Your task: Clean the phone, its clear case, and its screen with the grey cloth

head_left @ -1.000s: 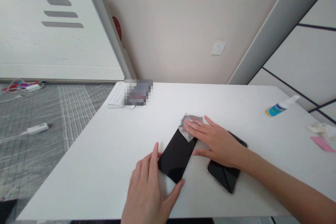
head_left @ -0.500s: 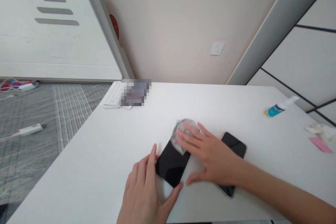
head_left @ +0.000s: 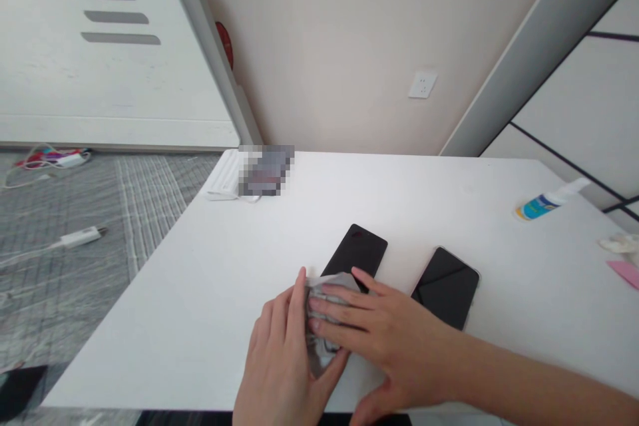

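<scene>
A black phone (head_left: pixel 357 251) lies screen up on the white table (head_left: pixel 200 293), its near half covered by my hands. My right hand (head_left: pixel 379 339) lies flat with fingers stretched out, pressing a crumpled grey cloth (head_left: pixel 324 319) onto the phone's near end. My left hand (head_left: pixel 284 359) rests against the phone's near left corner, thumb and fingers apart, bracing it. A second black phone (head_left: pixel 446 286) lies just to the right, untouched.
A small spray bottle (head_left: pixel 544 201) lies on its side at the table's far right, near a white wad (head_left: pixel 619 244) and a pink card (head_left: pixel 624 273). A white box (head_left: pixel 224 176) sits at the far left corner. Cables and a charger (head_left: pixel 80 236) lie on the floor.
My right hand has drawn the cloth along the phone from its far end toward me, uncovering the far half. My left hand has stayed at the near corner.
</scene>
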Motion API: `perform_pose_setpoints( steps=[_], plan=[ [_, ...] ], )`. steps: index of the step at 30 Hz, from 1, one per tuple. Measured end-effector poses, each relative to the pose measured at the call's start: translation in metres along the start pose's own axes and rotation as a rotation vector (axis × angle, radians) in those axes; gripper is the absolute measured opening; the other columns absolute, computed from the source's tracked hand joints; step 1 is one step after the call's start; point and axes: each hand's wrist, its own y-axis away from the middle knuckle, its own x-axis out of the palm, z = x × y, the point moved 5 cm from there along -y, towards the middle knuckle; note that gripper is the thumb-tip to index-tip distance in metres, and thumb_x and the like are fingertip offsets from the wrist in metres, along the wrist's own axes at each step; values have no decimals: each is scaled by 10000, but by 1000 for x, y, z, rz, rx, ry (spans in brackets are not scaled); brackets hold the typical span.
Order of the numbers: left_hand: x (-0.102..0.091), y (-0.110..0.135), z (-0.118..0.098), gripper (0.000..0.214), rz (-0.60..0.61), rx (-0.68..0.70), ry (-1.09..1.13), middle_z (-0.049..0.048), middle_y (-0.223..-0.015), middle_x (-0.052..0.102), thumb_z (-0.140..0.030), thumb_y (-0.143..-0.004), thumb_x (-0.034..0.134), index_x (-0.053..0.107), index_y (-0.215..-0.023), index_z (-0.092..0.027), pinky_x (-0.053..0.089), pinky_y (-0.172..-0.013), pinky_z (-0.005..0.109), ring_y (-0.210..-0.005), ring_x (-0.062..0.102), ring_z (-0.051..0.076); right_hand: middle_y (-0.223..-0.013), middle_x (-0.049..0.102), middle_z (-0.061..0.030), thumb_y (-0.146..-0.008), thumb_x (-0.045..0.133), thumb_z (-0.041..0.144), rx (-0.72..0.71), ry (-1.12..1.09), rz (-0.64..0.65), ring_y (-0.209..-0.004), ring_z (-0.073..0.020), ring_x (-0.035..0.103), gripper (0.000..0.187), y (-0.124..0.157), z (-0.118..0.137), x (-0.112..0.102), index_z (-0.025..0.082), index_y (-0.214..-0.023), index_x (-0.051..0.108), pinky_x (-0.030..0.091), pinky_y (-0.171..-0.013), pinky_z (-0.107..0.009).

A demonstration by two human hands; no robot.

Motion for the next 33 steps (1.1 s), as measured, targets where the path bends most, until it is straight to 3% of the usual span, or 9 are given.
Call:
perform_pose_setpoints(
  steps=[2, 5, 8, 11, 13, 16, 21, 26, 33],
  plan=[
    [0, 0, 0, 937, 6, -20, 9, 149, -1279, 604, -580, -898, 632, 173, -1609, -178, 550, -921, 509, -1129, 596, 330, -1616, 404, -80, -944, 408, 776, 149, 52, -59, -1425, -274, 484, 845, 3, -16, -6, 222, -1580, 361, 81, -1285, -551],
    [-1, 0, -2, 940, 16, -25, 12, 143, -1267, 607, -574, -900, 636, 164, -1612, -180, 548, -922, 507, -1130, 595, 325, -1621, 368, -162, -949, 415, 762, 302, 130, -137, -1523, -370, 303, 885, 7, -32, -14, 137, -1574, 367, 58, -1246, -663],
    [0, 1, -1, 927, 2, -5, 9, 152, -1284, 600, -570, -905, 625, 174, -1610, -172, 551, -921, 513, -1131, 595, 328, -1643, 340, -113, -913, 432, 807, 107, 68, -64, -1568, -288, 200, 956, 1, -9, -3, 123, -1576, 355, -9, -1288, -523],
    [0, 1, -1, 924, -7, -1, 15, 156, -1294, 595, -573, -909, 616, 173, -1611, -167, 554, -913, 506, -1128, 592, 326, -1653, 328, -60, -937, 388, 798, -16, 5, 0, -1519, -239, 336, 906, -3, 5, 5, 176, -1592, 325, -5, -1295, -474],
    [0, 1, -1, 939, -5, -8, 19, 151, -1289, 597, -587, -903, 624, 172, -1611, -166, 550, -917, 497, -1133, 587, 322, -1640, 358, -58, -942, 378, 792, 131, 63, -52, -1495, -290, 377, 863, -2, -11, 0, 212, -1581, 359, 37, -1282, -564],
    [0, 1, -1, 944, 0, -16, 8, 145, -1277, 602, -591, -898, 633, 180, -1609, -166, 541, -926, 498, -1134, 584, 321, -1630, 373, -94, -936, 395, 790, 305, 154, -133, -1559, -376, 185, 885, 3, -28, -10, 166, -1564, 397, 31, -1250, -656],
    [0, 1, -2, 933, -11, 10, 6, 154, -1293, 597, -575, -901, 632, 188, -1606, -154, 549, -913, 490, -1128, 587, 319, -1647, 346, 3, -934, 402, 799, -15, 83, -3, -1577, -227, 164, 872, 0, -3, -2, 212, -1577, 364, 15, -1301, -472],
    [-2, 0, -2, 937, 0, -11, 18, 146, -1264, 608, -564, -899, 638, 181, -1607, -155, 551, -911, 484, -1116, 592, 315, -1599, 433, -95, -977, 406, 725, 302, 206, -156, -1570, -381, 126, 792, 9, -38, -18, 178, -1548, 426, 64, -1233, -693],
    [1, 0, -2, 919, -13, 31, -10, 158, -1272, 602, -580, -912, 596, 181, -1611, -151, 554, -896, 496, -1108, 597, 329, -1620, 402, -59, -951, 392, 779, -57, 29, -22, -1543, -201, 282, 879, -3, 13, 3, 141, -1556, 389, 1, -1298, -424]
  ],
)
